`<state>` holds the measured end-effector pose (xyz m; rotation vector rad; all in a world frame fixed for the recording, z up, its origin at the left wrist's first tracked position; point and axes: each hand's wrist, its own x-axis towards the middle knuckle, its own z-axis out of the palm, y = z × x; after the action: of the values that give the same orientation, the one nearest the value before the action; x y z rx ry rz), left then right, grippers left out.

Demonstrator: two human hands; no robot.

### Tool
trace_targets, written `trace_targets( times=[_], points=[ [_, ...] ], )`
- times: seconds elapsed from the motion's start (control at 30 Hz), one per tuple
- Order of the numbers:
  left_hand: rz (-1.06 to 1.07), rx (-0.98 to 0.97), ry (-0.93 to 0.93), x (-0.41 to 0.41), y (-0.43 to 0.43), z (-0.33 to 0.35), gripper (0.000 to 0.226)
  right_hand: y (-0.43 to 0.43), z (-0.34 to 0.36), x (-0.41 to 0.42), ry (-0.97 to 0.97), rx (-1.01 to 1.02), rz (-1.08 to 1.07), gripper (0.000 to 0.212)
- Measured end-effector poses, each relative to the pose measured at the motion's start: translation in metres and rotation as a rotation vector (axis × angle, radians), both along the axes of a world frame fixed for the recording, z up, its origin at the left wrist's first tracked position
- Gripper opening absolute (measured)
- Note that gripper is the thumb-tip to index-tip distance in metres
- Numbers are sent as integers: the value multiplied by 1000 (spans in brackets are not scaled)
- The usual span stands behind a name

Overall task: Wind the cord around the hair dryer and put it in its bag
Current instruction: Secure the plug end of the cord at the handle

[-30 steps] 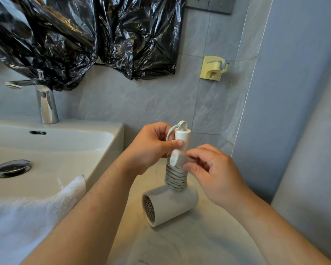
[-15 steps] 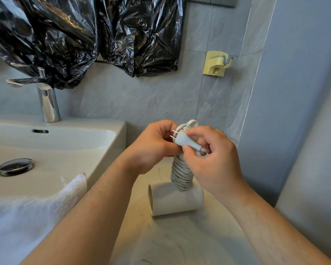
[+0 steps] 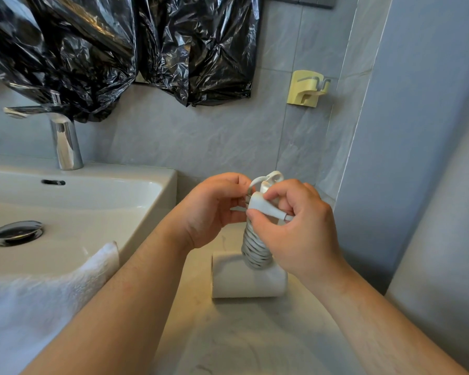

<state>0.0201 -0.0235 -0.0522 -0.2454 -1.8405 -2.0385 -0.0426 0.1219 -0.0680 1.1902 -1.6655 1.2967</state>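
White towel (image 3: 52,293) drapes over sink (image 3: 157,182) near tap (image 3: 65,142).

Setting: bathroom. Evidence: white washbasin (image 3: 157,185) with chrome faucet (image 3: 65,142) and drain plug (image 3: 16,232), grey tiled wall (image 3: 201,136), marble countertop (image 3: 241,334).

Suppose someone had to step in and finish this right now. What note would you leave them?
Left hand: holds the top of the hair dryer handle, steadying it.
Right hand: pinches the plug beside the handle top.
The dryer stands barrel-down on the counter, next to the sink.
Done: cord wound in tight coils round the handle.
Left: secure the plug end, then put the dryer in its bag. I cannot pick that bag out in this view.
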Motion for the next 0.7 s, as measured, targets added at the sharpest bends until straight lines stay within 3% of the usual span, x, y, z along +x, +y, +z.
trace_targets(
  times=[0.23,0.4,0.6,0.7],
  points=[
    [11,-18,29,-4,-1,-5,13,3,4,-8,-169,30,124,25],
    [18,35,13,-8,-1,-7,12,7,12,-15,-334,-29,342,18],
    [227,-146,36,-14,5,-12,34,8,12,-14,-299,16,280,23],
    [274,-166,49,-15,6,-12,31,7,12,-14,-314,17,250,26]
  ],
)
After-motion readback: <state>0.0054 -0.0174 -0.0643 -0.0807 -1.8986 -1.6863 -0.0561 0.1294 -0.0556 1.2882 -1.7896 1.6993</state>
